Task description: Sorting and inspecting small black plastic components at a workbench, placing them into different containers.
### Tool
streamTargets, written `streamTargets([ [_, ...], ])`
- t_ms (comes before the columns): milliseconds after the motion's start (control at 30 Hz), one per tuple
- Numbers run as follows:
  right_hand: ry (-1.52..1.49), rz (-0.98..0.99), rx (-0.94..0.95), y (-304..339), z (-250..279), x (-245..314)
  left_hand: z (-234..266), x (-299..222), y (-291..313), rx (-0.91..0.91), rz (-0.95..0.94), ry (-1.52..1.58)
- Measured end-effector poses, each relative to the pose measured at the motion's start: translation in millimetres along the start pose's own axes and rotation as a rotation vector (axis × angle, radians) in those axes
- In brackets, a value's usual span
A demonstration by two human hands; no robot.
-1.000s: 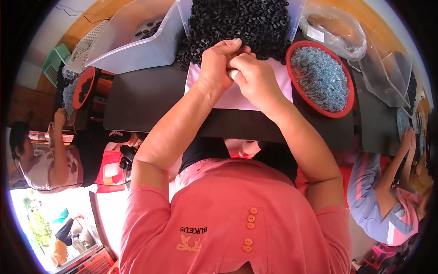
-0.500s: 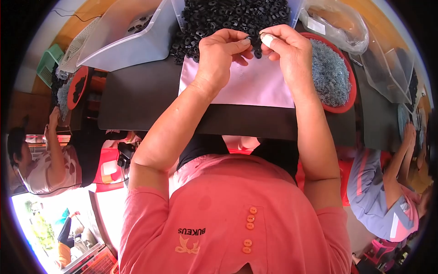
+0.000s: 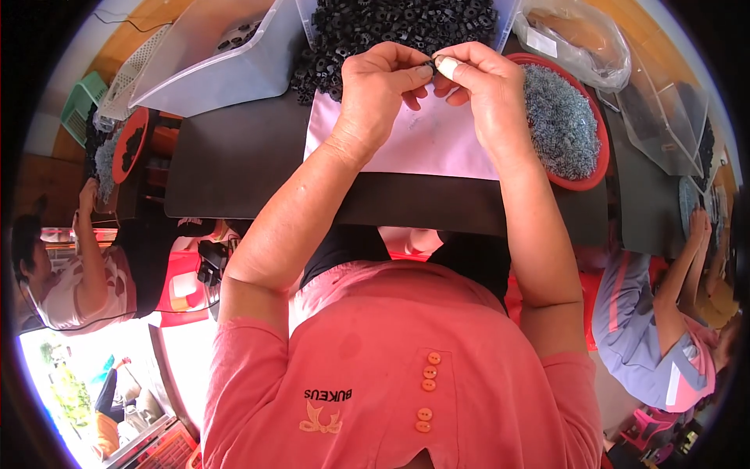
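Largest item: the flat, dark-topped table (image 3: 234,152), running across the whole working area. On it at far centre, a translucent plastic bin (image 3: 506,22) bearing a heap of small black moulded plastic parts (image 3: 406,27); some of the heap lies outside it, on the tabletop at front left. Left of that, a second translucent, angular plastic bin (image 3: 234,84) with a few dark pieces inside. Right, a round red plastic basin (image 3: 582,185) filled with fine pale blue-grey pieces (image 3: 564,117); individual shapes too small to resolve. Centre, a pale pink cloth sheet (image 3: 398,148) lies flat under the hands. Left hand (image 3: 371,86): thumb and forefinger in a narrow pinch on a small black piece (image 3: 432,66), other fingers curled. Right hand (image 3: 498,90): thumb and forefinger narrowed against the same piece, a white wrap (image 3: 448,68) about the thumb; whether they grip it, or a second bit, cannot tell. Position of piece: between the two sets of fingertips, above the far part of the cloth, just in front of the heap. Risks (judgement): uneven pressure from the two pinches could make so small a piece slip out; if it fell toward the heap, it would be hard to pick out among similar black parts. The wrap may dull the thumb's feel, loosening the pinch.
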State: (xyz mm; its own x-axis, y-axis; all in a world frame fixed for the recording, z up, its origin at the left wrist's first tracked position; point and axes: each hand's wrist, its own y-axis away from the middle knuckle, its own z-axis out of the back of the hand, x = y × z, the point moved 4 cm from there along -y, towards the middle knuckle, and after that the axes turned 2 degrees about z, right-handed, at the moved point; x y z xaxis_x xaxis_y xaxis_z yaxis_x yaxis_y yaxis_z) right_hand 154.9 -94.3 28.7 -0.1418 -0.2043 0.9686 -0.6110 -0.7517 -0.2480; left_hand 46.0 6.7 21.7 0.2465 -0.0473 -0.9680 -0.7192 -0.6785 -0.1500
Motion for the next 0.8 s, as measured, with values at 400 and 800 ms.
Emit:
streamTargets([
  [400,0.240,0.214,-0.056,4,-2,3,-2,1,2,0.001,-0.001,-0.119],
  [800,0.423,0.301,-0.088,3,-4,2,-6,8,5,-0.033,0.055,-0.103],
])
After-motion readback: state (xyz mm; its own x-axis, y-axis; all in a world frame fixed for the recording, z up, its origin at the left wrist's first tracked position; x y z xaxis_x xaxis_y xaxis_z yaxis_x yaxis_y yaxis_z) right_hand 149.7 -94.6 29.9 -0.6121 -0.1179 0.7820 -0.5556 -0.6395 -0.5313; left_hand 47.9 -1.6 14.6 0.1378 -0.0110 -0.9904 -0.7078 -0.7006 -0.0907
